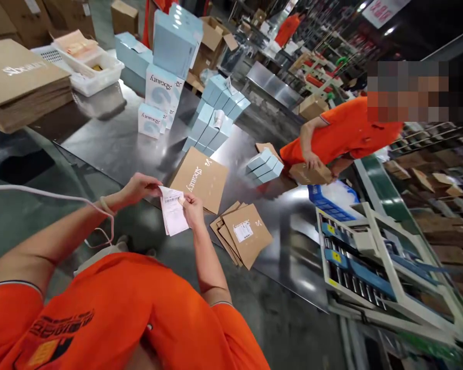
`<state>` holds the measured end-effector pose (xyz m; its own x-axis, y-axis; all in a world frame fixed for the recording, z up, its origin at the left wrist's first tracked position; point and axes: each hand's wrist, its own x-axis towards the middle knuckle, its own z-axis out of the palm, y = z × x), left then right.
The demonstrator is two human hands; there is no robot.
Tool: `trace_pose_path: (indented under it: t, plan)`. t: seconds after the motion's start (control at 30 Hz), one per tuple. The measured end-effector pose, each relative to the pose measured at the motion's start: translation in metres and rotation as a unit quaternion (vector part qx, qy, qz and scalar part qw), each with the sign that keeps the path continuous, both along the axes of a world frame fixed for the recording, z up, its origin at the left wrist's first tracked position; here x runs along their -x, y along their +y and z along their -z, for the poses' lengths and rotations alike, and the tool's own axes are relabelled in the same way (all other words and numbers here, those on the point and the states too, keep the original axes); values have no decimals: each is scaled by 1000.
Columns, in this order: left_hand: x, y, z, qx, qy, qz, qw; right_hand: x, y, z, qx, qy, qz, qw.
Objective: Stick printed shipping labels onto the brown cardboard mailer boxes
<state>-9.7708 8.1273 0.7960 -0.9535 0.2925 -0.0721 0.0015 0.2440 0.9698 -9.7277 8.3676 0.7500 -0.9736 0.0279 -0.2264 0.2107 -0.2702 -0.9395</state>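
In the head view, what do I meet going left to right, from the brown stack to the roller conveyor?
Stack of flat brown cartons → white plastic bin → left hand → label sheets → right hand → labelled brown carton → roller conveyor.

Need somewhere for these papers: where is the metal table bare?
Bare tabletop lies between the mailer pile and the roller conveyor; also left of the brown printed stack, between the small blue box and the near edge. Crowded: the far side, where larger blue boxes cluster.
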Motion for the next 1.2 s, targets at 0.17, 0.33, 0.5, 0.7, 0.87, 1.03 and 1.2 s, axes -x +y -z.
trace_pose_path:
  t: [0.17, 0.33, 0.5, 0.7, 0.87, 1.03, 1.2]
  plan:
    - [1, -3, -12, 76, 198, -58, 975, -22, -16, 2, -1, -39, 4, 999]
    - [5, 10, -18, -56, 55, -98, 992, -26, -26, 8, -59, -26, 46, 997]
    - [7, 18, -15, -157, -79, -29, 984, -25, -32, 18, -109, -37, 87, 990]
    - [3, 23, -8, -230, -128, -10, 965, -30, -38, 31, -126, -58, 111, 984]
    - [9, 19, -5, -172, -38, -6, 984, -38, -31, 34, -136, -72, 80, 985]
    - [24, 6, -4, -79, 132, 76, 985, -36, 8, 12, -96, -60, -65, 991]
    - [22, 13, 6, -104, 189, 145, 966, -23, 13, -12, 12, 34, 1, 999]
